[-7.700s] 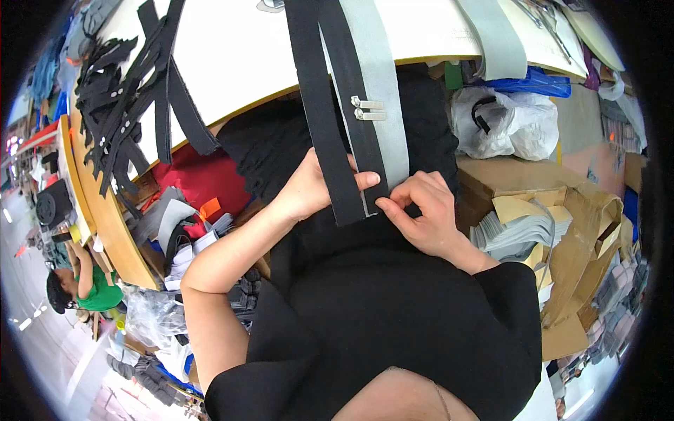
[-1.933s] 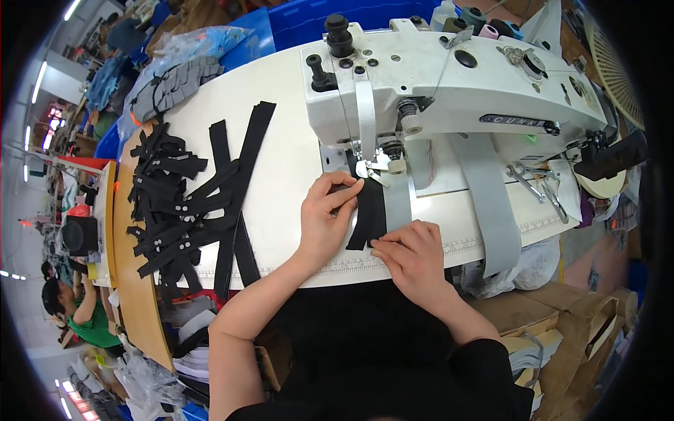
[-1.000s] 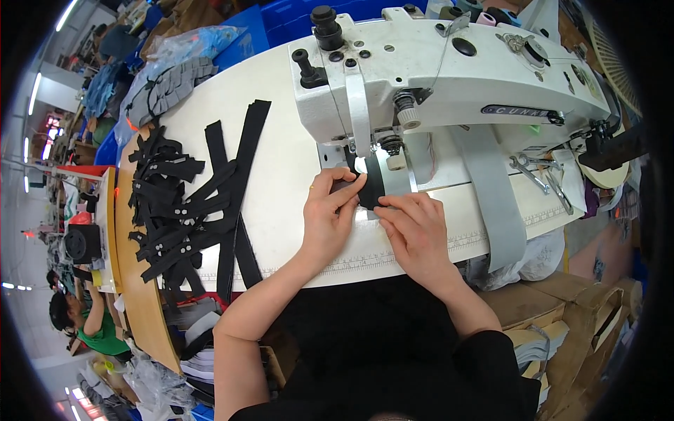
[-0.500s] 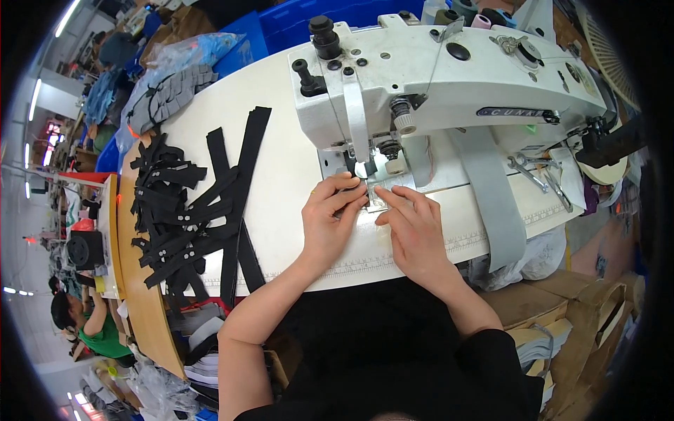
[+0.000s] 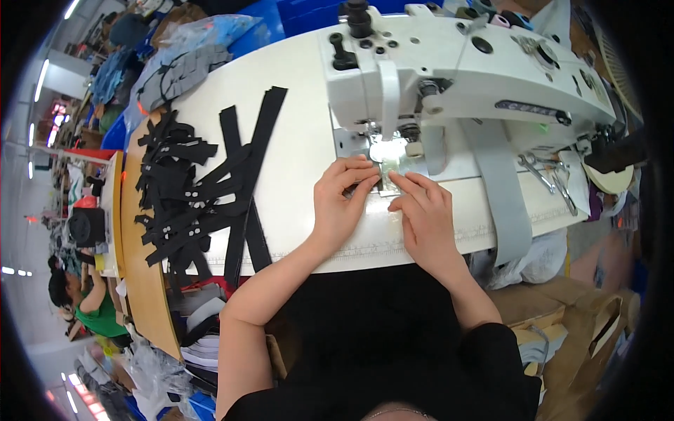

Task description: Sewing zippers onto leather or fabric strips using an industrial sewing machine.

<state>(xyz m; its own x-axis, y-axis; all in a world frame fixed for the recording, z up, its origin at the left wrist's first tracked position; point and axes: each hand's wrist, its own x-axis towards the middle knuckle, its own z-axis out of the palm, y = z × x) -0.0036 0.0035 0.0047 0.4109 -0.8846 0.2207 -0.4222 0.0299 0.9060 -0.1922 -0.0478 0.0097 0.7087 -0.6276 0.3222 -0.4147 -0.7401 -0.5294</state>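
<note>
Fingers (image 5: 364,167) of my left hand (image 5: 338,210) bend at the plate (image 5: 388,189) of the machine (image 5: 484,81); my right hand (image 5: 430,221) extends alongside, presumably for control. I cannot tell whether either grips anything. Black strips (image 5: 258,165) lie left on the counter (image 5: 302,154), seemingly within reach.

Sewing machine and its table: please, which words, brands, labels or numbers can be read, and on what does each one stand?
Dark plate on the white sewing machine: pale lettering, blurred here; I do not copy it out.
Ruler scale along the front edge of the table: too small and blurred to read.
</note>
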